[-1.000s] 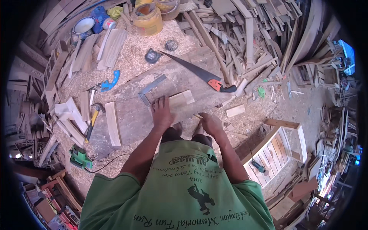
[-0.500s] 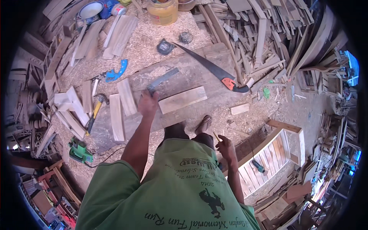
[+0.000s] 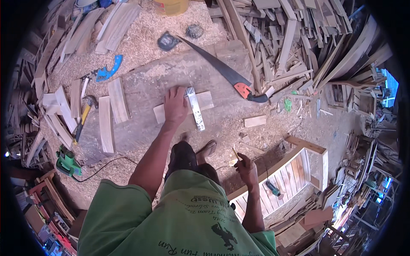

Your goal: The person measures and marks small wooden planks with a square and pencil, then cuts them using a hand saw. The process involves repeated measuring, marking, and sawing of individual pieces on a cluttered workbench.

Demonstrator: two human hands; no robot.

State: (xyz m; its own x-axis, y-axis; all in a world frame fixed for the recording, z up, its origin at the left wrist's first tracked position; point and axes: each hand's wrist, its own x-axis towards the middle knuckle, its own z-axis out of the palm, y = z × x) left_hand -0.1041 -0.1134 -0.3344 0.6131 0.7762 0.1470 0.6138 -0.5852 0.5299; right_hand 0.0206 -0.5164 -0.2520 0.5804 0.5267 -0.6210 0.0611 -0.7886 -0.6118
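L hand has come back onto the short board at frame centre, palm flat, fingers spread, now w/ the metal square laid across it. R hand, lower centre, has dropped away, grip pinched on a pencil. Looks like marking is next. Handsaw lies upper centre, untouched.

Sawdust-strewn floor ringed by stacked timber offcuts, with daylight at right.
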